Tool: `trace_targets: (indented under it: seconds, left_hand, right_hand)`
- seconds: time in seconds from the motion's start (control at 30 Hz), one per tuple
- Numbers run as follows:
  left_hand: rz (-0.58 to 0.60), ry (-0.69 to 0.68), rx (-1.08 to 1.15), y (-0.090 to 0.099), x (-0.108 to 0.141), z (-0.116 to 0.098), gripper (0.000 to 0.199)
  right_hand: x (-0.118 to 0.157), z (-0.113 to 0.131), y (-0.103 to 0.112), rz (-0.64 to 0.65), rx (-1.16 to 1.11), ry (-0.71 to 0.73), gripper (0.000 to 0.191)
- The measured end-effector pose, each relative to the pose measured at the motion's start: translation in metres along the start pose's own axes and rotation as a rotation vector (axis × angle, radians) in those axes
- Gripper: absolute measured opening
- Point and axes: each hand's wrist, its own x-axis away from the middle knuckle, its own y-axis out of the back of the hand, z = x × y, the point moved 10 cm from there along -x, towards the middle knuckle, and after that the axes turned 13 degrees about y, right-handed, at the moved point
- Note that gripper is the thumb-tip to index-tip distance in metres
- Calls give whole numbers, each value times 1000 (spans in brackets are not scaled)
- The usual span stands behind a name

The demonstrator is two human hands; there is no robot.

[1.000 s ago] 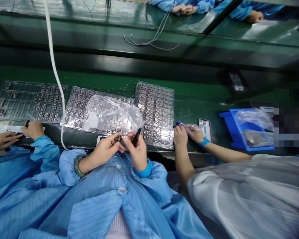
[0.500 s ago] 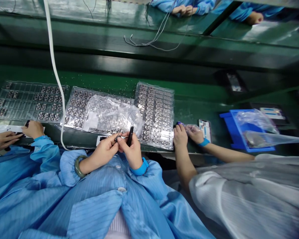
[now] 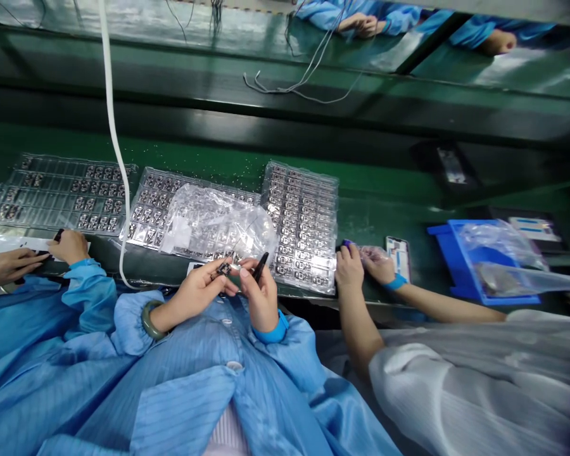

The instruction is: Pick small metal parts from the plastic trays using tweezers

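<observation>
Now the two hands sit close together, not touching, just off the near edge of the green table (image 3: 361, 212). The left hand (image 3: 197, 292) pinches a small metal part (image 3: 224, 269) between its fingers, and the right hand (image 3: 262, 299) grips a black tool (image 3: 261, 266) upright beside it. Just beyond them lie a crumpled plastic bag (image 3: 218, 228) and a clear tray of metal parts (image 3: 304, 228), while a co-worker's hand (image 3: 349, 268) rests at the tray's near corner.
</observation>
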Motion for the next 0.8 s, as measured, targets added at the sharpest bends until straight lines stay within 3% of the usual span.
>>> trace_targets:
  seconds: [0.27, 0.43, 0.8]
  left_hand:
    - [-152, 22, 258, 31, -4, 8, 45]
    - [-89, 24, 276, 33, -2, 8, 32]
    - [-350, -107, -345, 54, -2, -4, 21]
  right_hand:
    - [-4, -11, 2, 27, 154, -12, 28]
    - [-12, -7, -6, 87, 246, 4, 29]
    - [-23, -1, -35, 390, 379, 70, 29]
